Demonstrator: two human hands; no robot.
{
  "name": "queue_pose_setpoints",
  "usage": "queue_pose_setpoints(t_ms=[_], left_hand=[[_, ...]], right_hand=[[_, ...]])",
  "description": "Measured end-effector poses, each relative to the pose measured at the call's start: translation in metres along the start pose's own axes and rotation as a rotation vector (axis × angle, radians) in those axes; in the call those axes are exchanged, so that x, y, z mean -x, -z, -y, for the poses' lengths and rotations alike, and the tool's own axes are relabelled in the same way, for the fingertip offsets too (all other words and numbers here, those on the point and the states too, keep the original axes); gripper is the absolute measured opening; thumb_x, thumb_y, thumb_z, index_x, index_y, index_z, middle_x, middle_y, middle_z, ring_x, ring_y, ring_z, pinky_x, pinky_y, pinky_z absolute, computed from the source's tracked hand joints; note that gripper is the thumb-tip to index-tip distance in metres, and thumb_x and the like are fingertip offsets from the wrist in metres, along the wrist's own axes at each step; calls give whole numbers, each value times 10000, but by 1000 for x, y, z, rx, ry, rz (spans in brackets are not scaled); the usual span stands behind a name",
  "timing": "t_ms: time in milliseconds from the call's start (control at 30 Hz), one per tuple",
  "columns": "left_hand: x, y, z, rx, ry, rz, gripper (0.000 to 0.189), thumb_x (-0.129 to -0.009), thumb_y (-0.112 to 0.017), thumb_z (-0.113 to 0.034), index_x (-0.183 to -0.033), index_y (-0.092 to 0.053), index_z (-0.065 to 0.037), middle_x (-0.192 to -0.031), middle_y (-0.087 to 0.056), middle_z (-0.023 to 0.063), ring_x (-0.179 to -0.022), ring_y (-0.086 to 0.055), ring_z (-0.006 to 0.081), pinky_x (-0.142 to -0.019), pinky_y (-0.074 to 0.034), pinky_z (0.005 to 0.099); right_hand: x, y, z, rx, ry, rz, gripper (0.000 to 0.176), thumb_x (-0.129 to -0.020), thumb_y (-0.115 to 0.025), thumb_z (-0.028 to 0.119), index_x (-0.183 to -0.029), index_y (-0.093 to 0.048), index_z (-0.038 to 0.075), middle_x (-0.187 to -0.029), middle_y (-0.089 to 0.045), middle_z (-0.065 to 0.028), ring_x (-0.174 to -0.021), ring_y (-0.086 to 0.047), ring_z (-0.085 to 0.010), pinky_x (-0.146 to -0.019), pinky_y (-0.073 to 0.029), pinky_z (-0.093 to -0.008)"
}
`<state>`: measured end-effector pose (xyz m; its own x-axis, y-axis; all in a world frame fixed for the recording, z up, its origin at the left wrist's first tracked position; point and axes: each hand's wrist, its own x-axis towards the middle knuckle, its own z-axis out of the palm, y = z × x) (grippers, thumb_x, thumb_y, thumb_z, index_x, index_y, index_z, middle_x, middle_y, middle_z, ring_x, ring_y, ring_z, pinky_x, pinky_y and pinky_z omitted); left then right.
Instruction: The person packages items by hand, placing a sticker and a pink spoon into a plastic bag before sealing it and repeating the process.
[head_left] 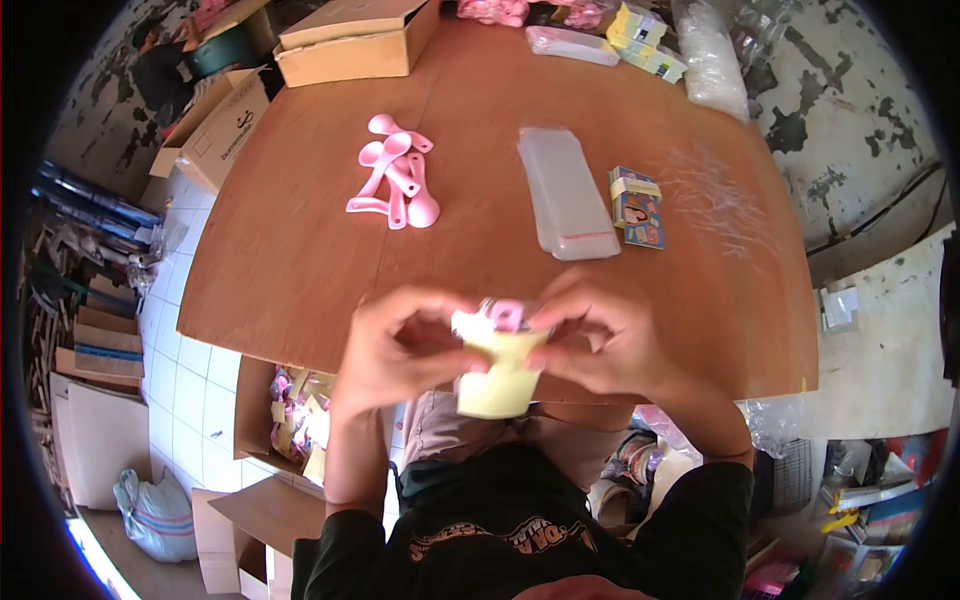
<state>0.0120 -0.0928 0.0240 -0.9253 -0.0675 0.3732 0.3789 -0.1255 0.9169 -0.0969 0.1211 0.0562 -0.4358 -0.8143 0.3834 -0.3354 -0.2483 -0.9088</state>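
Over the table's near edge, my left hand point(395, 350) and my right hand point(605, 335) pinch a small clear plastic packet from both sides. A pale yellow card point(500, 380) shows in the packet, and a pink plastic piece point(507, 315) pokes up at its top; glare and blur hide its full shape. Farther up the table lies a loose pile of pink measuring spoons point(398, 175). To its right rests a stack of clear plastic bags point(568, 195), beside a banded bundle of printed cards point(637, 207).
Thin clear strips point(720, 200) are scattered at the table's right. A cardboard box point(345, 45) and a plastic roll point(712, 60) stand along the far edge. Below the left edge, an open carton point(255, 410) holds filled packets. Another person point(160, 70) is at the far left.
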Motion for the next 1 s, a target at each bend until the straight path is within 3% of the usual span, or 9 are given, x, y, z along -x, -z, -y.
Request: queue_pose_setpoints(t_ms=[100, 233, 367, 433, 533, 633, 800, 867, 1000], left_hand=[[37, 18, -19, -202, 69, 29, 359, -652, -808, 60, -969, -643, 20, -917, -694, 127, -853, -687, 194, -712, -573, 303], [69, 58, -33, -275, 207, 494, 310, -686, -779, 41, -968, -662, -12, -924, -705, 112, -832, -701, 225, -715, -563, 310], [128, 99, 2, -389, 723, 230, 314, -742, -701, 57, -1044, -637, -2, -1017, -685, 135, -868, -687, 242, -792, -542, 347], [158, 117, 24, -937, 921, 87, 357, -766, -690, -3, -1112, -602, -1, -1084, -653, 151, -924, -665, 262, -820, -526, 348], [205, 130, 50, -1318, 830, 234, 439, -772, -689, -49, -1187, -554, 1, -1126, -626, 171, -963, -645, 284, -817, -519, 320], [168, 92, 50, -558, 932, 223, 310, -874, -592, -54, -1179, -555, -15, -1094, -631, 173, -983, -639, 262, -829, -508, 300], [87, 17, 22, -87, 636, 734, 208, -926, -540, -73, -1123, -581, -23, -1020, -658, 129, -868, -655, 231, -739, -511, 312], [66, -2, 17, 26, 288, 921, 215, -918, -550, -54, -1128, -585, -25, -986, -662, 116, -829, -656, 220, -707, -505, 313], [22, -20, 2, 150, 131, 685, 254, -907, -572, -41, -1160, -574, -19, -1028, -657, 86, -897, -647, 182, -777, -509, 303]], right_hand=[[4, 5, 11, -16, -3, 32, 297, -767, -701, -82, -1041, -601, -27, -988, -577, -120, -886, -616, -152, -744, -532, -242], [6, 48, 4, 408, -33, -233, 132, -831, -674, 57, -956, -653, 17, -880, -670, -75, -789, -643, -128, -722, -513, -266], [2, 105, -23, 399, -139, -544, 118, -863, -638, 45, -971, -643, -2, -882, -667, -46, -786, -631, -102, -688, -511, -248], [-3, 121, -30, 385, -203, -555, 109, -873, -629, 41, -968, -644, -10, -869, -663, -32, -794, -624, -94, -672, -511, -236], [-19, 118, -24, 686, -183, -367, 114, -822, -683, 64, -919, -665, 7, -834, -659, -49, -744, -630, -109, -639, -494, -244], [-34, 106, -26, 1018, -168, -85, 167, -749, -746, 122, -875, -684, 32, -805, -655, -67, -703, -630, -150, -599, -469, -269], [-48, 100, -46, 995, -336, 32, 138, -749, -730, 154, -816, -702, 36, -766, -666, -61, -684, -609, -175, -610, -461, -306], [-51, 102, -49, 981, -384, 33, 123, -754, -722, 146, -801, -702, 34, -770, -667, -64, -675, -599, -178, -611, -453, -313], [-45, 108, -54, 897, -309, 12, 87, -781, -686, 97, -814, -696, 17, -759, -654, -84, -666, -570, -185, -605, -433, -334]])
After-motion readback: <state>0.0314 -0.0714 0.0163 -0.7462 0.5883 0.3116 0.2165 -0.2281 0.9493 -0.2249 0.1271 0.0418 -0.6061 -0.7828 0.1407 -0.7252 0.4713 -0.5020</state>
